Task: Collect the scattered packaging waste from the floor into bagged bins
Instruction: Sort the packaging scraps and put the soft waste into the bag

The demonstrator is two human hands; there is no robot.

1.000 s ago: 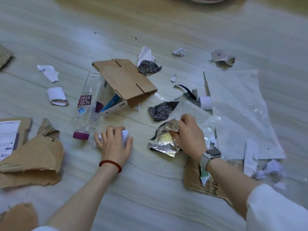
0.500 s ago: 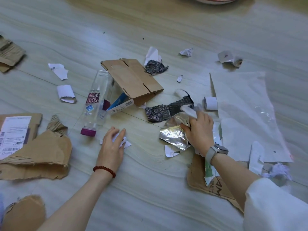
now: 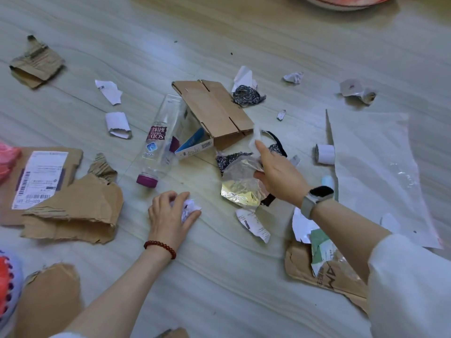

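Note:
Packaging waste lies scattered over a pale wooden floor. My left hand [image 3: 169,213] presses down on a crumpled white paper ball [image 3: 189,209], fingers curled around it. My right hand [image 3: 278,174], with a watch on the wrist, grips a silver and gold foil wrapper [image 3: 240,187] and pinches a white paper scrap [image 3: 256,139] at its fingertips. A black patterned wrapper [image 3: 228,159] lies under the foil. A clear bottle [image 3: 158,140] with a purple cap lies beside a folded cardboard box [image 3: 214,109]. A printed receipt scrap [image 3: 253,224] lies below the foil.
Torn brown cardboard [image 3: 73,211] with a shipping label [image 3: 39,178] lies at the left. A large white plastic sheet [image 3: 375,167] covers the right. A brown paper bag [image 3: 327,279] lies under my right forearm. Several paper scraps dot the far floor. A red-rimmed bin edge [image 3: 346,0] shows at the top.
My right hand has lifted from the foil pile and reached forward, now pinching a white scrap. My left hand has closed over the crumpled paper. The view has shifted left.

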